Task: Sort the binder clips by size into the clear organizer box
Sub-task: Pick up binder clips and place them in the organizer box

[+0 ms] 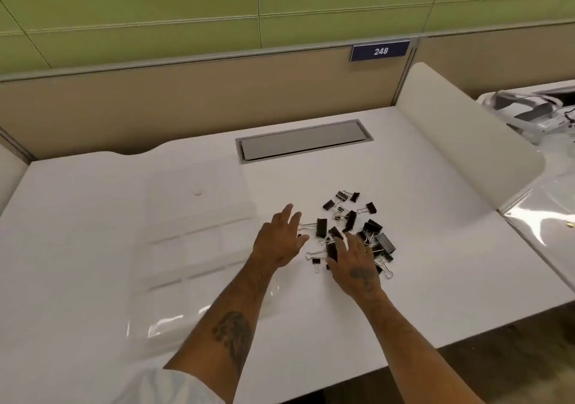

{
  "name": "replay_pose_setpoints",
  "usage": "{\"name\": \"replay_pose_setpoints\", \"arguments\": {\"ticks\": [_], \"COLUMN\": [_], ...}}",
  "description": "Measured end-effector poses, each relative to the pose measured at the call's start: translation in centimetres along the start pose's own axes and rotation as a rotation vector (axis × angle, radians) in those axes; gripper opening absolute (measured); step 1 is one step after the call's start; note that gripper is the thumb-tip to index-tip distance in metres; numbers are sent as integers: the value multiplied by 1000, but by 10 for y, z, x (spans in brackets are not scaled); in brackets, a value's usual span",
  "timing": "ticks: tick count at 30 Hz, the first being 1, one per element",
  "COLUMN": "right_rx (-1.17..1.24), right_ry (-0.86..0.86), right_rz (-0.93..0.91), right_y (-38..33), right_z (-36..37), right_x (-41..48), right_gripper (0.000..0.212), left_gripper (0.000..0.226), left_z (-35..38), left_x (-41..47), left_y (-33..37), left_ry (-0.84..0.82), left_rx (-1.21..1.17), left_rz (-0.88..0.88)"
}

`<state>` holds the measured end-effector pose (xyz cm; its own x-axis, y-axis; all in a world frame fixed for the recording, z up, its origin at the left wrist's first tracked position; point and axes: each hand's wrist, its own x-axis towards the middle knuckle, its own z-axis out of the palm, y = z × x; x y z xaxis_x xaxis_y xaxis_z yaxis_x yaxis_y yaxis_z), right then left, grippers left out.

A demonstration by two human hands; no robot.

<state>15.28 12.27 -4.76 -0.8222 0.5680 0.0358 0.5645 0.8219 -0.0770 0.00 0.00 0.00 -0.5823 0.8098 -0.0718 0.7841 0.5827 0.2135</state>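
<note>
1. Both bare forearms reach out from the near edge of the white desk, and the hands meet at the heap of black binder clips, which lies loose on the desk, right of centre.

2. At the heap's near edge, the right hand lies flat with fingers spread over several clips. It covers them and does not pinch any that I can see, probably to spread the pile so sizes can be compared.

3. On the heap's left side, the left hand is likewise released and flat, its fingertips beside the wire handle of one large clip. Nothing is grasped in it.

4. Clips of at least two sizes are mixed together: broad ones sit toward the right and middle, and small ones lie scattered at the far side and near the front.

5. Just left of the hands, the clear organizer box lies open and flat, with its lid folded out toward the far side. It is close enough that each clip needs only a short carry.

6. Its compartments, divided by faint ridges, look empty, so by my judgement sorting has not started. The plastic is so transparent that I cannot count the cells.

7. Nearer the person, a clear plastic sheet lies on the desk.

8. Farther back, a grey cable hatch is set into the desk.
</note>
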Motion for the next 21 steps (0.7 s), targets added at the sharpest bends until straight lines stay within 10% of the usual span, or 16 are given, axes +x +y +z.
{"name": "replay_pose_setpoints", "arguments": {"ticks": [21], "right_rx": [85], "right_ry": [-225], "right_rz": [-22], "right_y": [15], "right_z": [11], "right_x": [35], "right_gripper": [44], "left_gripper": [55], "left_z": [47], "left_x": [83], "left_y": [68], "left_ry": [-217], "left_rx": [-149], "left_rz": [-246]}}
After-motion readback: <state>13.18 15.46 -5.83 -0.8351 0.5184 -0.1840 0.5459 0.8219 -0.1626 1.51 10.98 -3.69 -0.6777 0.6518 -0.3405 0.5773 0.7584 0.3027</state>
